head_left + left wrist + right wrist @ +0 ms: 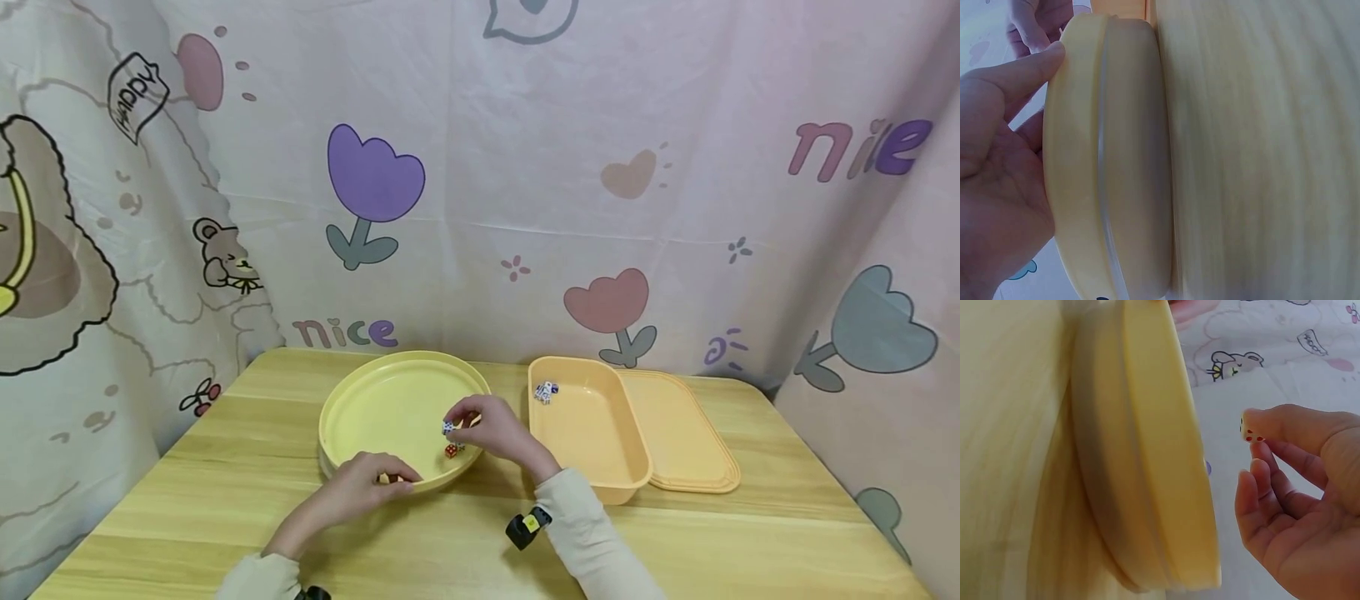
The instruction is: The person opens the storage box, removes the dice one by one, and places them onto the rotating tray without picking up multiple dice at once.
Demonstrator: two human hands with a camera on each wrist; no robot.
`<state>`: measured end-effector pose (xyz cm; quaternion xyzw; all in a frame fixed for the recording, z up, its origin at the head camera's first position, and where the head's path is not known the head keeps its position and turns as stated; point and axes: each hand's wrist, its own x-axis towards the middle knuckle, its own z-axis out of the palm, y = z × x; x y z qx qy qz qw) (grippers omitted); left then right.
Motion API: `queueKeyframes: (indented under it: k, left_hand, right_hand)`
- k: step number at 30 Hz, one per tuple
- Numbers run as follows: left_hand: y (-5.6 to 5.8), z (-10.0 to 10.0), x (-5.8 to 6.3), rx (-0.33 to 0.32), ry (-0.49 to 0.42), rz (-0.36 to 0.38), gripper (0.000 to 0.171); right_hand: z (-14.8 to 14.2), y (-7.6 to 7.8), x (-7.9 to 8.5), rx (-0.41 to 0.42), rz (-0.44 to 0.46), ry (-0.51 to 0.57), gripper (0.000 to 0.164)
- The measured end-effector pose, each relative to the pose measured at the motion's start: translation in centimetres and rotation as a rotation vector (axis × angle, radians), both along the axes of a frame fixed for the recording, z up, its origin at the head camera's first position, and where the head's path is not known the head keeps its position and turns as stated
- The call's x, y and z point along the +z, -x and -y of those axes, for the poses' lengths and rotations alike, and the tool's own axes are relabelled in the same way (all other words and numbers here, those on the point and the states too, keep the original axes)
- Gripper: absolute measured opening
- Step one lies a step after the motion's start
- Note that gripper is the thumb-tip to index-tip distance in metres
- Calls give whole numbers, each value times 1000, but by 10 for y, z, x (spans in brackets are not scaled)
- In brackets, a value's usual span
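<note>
A round yellow tray [382, 400] sits on the table, a second round layer showing under its rim in the left wrist view. My left hand [360, 492] holds its near rim, thumb at the rim's edge and fingers reaching over it. Above the tray's right side, my right hand [491, 425] pinches a small white die [1251, 428] between thumb and fingertips; red dots show on one face. Just below that hand, a red die [451, 451] lies in the tray beside a paler die [461, 447], partly hidden from view.
Right of the tray stands an orange rectangular box [592, 433], with several white and blue dice [546, 392] in its far left corner. A matching flat lid [686, 433] lies against the box's right side. Behind the wooden table [420, 550] hangs a printed curtain [480, 167].
</note>
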<state>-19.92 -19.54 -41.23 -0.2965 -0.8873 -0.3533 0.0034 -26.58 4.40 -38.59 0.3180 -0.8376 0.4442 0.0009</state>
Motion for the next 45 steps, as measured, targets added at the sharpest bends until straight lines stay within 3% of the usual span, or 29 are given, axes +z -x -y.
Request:
queueKeyframes:
  k: [10, 18, 31, 45]
  left_hand:
    - [-2, 3, -1, 4, -22, -5, 15]
    - [-1, 3, 1, 7, -21, -26, 14]
    - [0, 1, 2, 13, 7, -37, 15]
    - [2, -1, 2, -4, -6, -29, 14]
  right_hand:
    - [5, -1, 2, 21, -2, -24, 11]
    - [2, 3, 0, 7, -8, -41, 24]
    - [-1, 5, -3, 11, -35, -48, 20]
    - [-2, 4, -4, 7, -6, -65, 20]
